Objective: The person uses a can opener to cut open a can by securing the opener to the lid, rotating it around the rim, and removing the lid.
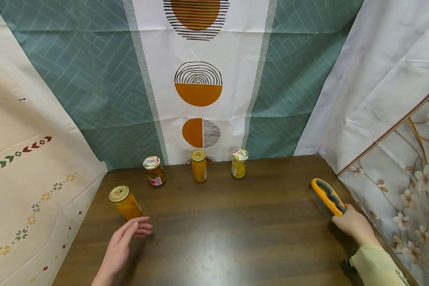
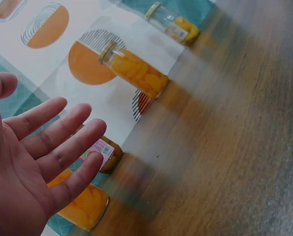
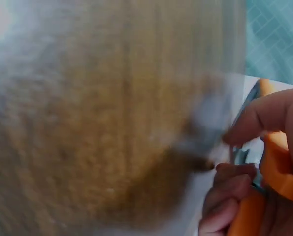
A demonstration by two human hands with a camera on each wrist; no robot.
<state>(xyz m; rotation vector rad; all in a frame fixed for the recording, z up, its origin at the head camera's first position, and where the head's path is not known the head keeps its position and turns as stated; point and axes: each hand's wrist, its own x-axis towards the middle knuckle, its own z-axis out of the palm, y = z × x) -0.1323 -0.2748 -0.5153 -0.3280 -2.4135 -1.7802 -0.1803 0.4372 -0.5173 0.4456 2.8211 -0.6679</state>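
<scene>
My right hand (image 1: 355, 225) grips an orange and grey jar opener (image 1: 325, 200) at the right side of the table, its looped end pointing away from me. In the right wrist view, fingers curl round the orange handle (image 3: 280, 172). My left hand (image 1: 119, 244) holds nothing; its fingers are loosely extended, palm turned inward, just in front of a gold-lidded jar of orange fruit (image 1: 128, 205). Behind that jar stands a jar with a patterned lid and dark contents (image 1: 156, 173). In the left wrist view the left hand (image 2: 48, 152) partly hides both jars.
At the back of the brown table (image 1: 218, 222) stand another gold-lidded jar of orange fruit (image 1: 199, 171) and a patterned-lid jar with yellow contents (image 1: 238, 169). Hanging cloths border the table: a green and white one (image 1: 200, 51) behind, a floral one (image 1: 397, 178) on the right.
</scene>
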